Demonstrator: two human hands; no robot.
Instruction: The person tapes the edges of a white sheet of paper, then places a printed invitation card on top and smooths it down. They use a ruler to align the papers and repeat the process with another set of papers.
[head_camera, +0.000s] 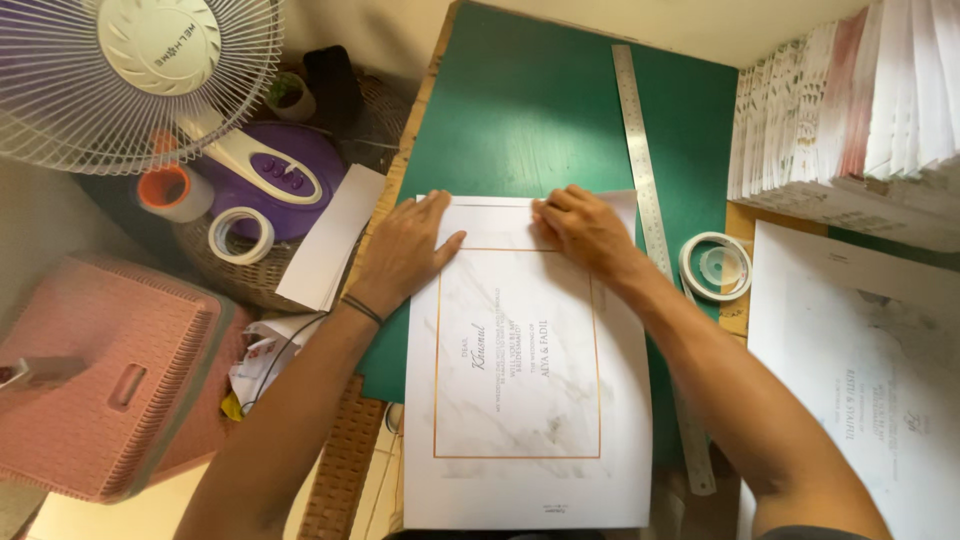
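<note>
A white printed sheet (525, 400) with a marbled panel and a thin gold border lies on a green cutting mat (540, 110). My left hand (400, 250) rests flat on the sheet's upper left corner, fingers spread. My right hand (585, 228) presses the sheet's top edge with bent fingers, where the paper looks folded over. A long steel ruler (650, 210) lies on the mat just right of my right hand, running from the far edge toward me.
A roll of clear tape (716, 266) sits right of the ruler. A stack of printed cards (850, 110) and another printed sheet (860, 370) lie at the right. At left stand a white fan (130, 70), tape rolls (240, 235), a pink basket (100, 380).
</note>
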